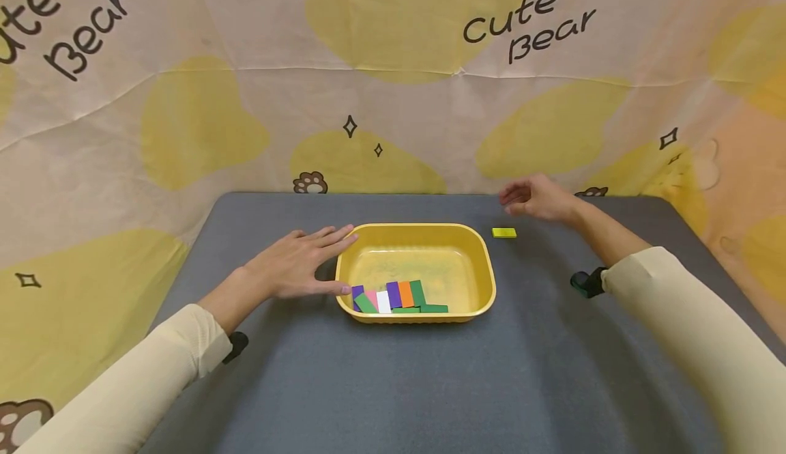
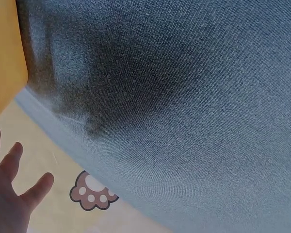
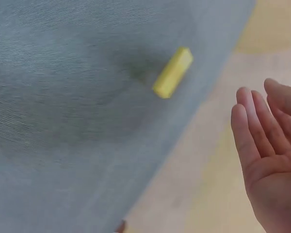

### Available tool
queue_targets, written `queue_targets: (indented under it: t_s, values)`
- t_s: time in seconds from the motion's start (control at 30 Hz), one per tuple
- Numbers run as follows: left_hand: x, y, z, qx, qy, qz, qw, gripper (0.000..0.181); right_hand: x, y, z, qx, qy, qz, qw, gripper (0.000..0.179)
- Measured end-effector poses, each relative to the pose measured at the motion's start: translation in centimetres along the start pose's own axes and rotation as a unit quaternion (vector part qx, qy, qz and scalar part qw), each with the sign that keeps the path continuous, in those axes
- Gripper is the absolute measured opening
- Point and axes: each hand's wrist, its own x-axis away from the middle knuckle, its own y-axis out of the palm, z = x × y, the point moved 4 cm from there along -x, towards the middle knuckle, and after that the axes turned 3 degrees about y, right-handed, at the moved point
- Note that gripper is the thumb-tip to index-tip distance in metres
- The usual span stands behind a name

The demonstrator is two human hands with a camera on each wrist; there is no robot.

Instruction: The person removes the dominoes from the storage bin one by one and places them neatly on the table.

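Note:
A yellow plastic tub (image 1: 482, 283) stands mid-table, with several flat coloured blocks (image 1: 405, 295) in purple, green, pink, white and orange along its near side. My left hand (image 1: 301, 259) is spread at the tub's left rim, fingers straight, thumb over the near left part. In the left wrist view, the fingers (image 2: 36, 191) of that hand appear beside the tub's yellow wall (image 2: 7, 58). On the table right of the tub lies one yellow block (image 1: 504, 233). My right hand (image 1: 540, 198) hovers just beyond it, holding nothing; the right wrist view shows its fingers loosely extended, apart from the block (image 3: 172, 73).
The table (image 1: 393, 386) has a grey cloth surface. Behind it hangs a printed cloth backdrop (image 1: 393, 99) with yellow patches and lettering, close to the table's far edge. Dark wrist-worn devices (image 1: 588, 282) sit below both forearms.

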Motion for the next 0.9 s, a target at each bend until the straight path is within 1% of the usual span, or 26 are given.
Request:
queue_targets:
  t_s: [0.17, 0.27, 0.4, 0.6, 0.73, 0.9]
  values:
    - [0.1, 0.0, -0.1, 0.002, -0.005, -0.006, 1.0, 0.097, -0.1, 0.2, -2.7, -0.017, -0.02, -0.04, 0.9989, 0.035]
    - [0.1, 0.0, -0.1, 0.004, -0.007, -0.009, 0.9999, 0.097, -0.1, 0.8, -4.2, -0.012, -0.041, -0.081, 0.9958, 0.04]
    - [0.2, 0.0, -0.1, 0.007, -0.008, -0.01, 0.9999, 0.098, -0.3, 2.1, -5.8, -0.008, -0.048, -0.149, 0.9877, 0.045]
    - [0.3, -0.1, -0.1, 0.007, -0.007, -0.01, 0.9999, 0.098, -0.7, 4.1, -7.3, -0.005, -0.031, -0.235, 0.9715, 0.052]
    - [0.3, -0.1, -0.1, 0.008, -0.006, -0.009, 0.9999, 0.098, -0.9, 5.4, -7.7, -0.005, -0.01, -0.278, 0.9605, 0.059]
    - [0.3, -0.1, -0.1, 0.012, -0.009, -0.011, 0.9998, 0.099, -1.0, 6.9, -8.0, 0.003, 0.029, -0.325, 0.9451, 0.063]
